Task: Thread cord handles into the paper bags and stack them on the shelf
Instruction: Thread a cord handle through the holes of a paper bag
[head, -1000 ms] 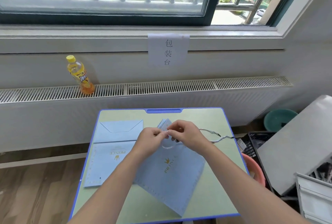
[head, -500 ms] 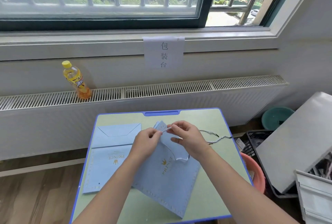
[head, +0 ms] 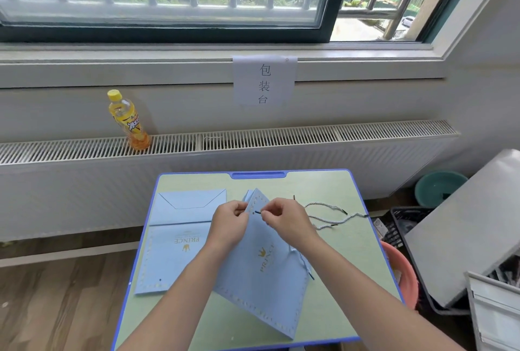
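A light blue paper bag [head: 264, 274] with gold "PRINCE" lettering lies tilted on the green table [head: 346, 266]. My left hand [head: 229, 224] pinches its top corner. My right hand [head: 284, 217] pinches the dark tip of a grey cord [head: 302, 262] and holds it at a small hole near that corner. The cord's other end trails over the bag's right edge. A second flat blue bag [head: 174, 249] lies to the left with its flap open. Two loose grey cords [head: 329, 214] lie on the table to the right.
An orange drink bottle [head: 128, 121] stands on the radiator grille [head: 281, 139] behind the table. A paper sign [head: 264, 80] hangs under the window sill. To the right are a pink basin [head: 402, 271], a black crate [head: 405, 224], a teal basin [head: 436, 187] and a grey slanted panel [head: 467, 226].
My right hand has brought the cord's tip from above the bag down to the hole at the corner. The head view has shifted slightly.
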`<state>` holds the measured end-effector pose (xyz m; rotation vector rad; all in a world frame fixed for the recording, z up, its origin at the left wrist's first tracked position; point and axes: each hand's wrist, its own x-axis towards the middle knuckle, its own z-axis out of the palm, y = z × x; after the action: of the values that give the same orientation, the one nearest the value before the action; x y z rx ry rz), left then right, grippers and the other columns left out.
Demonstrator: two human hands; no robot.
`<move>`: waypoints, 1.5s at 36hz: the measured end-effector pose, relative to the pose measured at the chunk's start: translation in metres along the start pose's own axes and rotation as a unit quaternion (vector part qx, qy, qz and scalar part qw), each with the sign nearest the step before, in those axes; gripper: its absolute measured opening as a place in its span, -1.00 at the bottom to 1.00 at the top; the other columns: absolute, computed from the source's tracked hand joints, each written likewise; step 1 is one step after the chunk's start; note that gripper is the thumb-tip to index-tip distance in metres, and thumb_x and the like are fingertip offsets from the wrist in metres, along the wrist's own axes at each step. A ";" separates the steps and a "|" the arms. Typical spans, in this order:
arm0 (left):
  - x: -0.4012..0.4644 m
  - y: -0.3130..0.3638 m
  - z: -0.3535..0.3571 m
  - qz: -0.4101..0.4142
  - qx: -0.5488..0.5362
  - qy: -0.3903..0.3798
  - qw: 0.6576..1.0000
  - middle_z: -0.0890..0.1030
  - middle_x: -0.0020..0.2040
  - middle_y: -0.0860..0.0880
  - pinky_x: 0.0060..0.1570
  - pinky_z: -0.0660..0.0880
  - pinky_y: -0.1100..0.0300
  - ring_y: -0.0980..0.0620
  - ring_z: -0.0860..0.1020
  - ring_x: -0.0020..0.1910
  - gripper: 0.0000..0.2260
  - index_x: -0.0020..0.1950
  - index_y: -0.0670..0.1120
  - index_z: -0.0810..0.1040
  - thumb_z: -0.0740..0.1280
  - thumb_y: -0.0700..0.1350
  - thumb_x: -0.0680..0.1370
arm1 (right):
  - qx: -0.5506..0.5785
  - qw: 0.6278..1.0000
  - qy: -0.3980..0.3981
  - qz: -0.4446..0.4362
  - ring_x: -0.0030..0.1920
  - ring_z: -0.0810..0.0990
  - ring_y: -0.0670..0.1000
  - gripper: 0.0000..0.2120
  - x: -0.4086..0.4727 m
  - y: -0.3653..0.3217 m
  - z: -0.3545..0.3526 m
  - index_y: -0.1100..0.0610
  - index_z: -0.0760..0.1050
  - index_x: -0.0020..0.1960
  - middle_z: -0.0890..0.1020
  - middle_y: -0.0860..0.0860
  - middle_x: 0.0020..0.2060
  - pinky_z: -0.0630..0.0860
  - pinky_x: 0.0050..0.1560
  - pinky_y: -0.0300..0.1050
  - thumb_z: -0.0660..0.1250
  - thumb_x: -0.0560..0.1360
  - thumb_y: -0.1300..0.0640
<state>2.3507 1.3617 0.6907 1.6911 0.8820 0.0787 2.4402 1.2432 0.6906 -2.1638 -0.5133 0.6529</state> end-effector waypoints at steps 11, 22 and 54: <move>-0.017 0.010 -0.006 -0.001 -0.043 -0.012 0.999 0.71 -0.19 0.09 -0.23 0.55 0.20 0.10 0.63 -0.23 -0.70 -0.10 0.03 0.71 0.24 -0.28 0.48 | -0.130 0.988 0.053 -0.071 -0.19 0.53 -0.02 -0.94 -0.005 -0.006 0.013 0.12 0.53 -0.17 0.60 -0.03 -0.24 0.42 -0.20 -0.19 0.31 0.48 0.20; -0.022 0.019 -0.007 0.031 -0.037 0.015 0.999 0.68 -0.24 0.10 -0.23 0.54 0.21 0.10 0.60 -0.23 -0.61 -0.28 0.15 0.64 0.21 -0.31 0.50 | -0.207 0.965 0.086 -0.140 -0.14 0.48 0.09 -0.87 -0.009 -0.017 0.019 0.26 0.56 -0.06 0.56 0.15 -0.17 0.31 -0.22 -0.12 0.25 0.50 0.25; -0.007 0.038 0.010 0.110 0.109 0.018 0.988 0.65 -0.08 -0.11 -0.21 0.58 0.28 0.02 0.64 -0.24 -0.72 0.03 -0.22 0.65 0.16 -0.38 0.54 | 0.043 0.998 0.041 0.006 0.00 0.56 -0.10 -0.58 -0.013 -0.030 -0.021 0.15 0.47 0.25 0.54 -0.03 0.16 0.45 -0.01 -0.23 0.40 0.41 0.17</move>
<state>2.3698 1.3478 0.7226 1.9932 0.7487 0.1674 2.4391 1.2416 0.7293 -2.1043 -0.4215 0.5789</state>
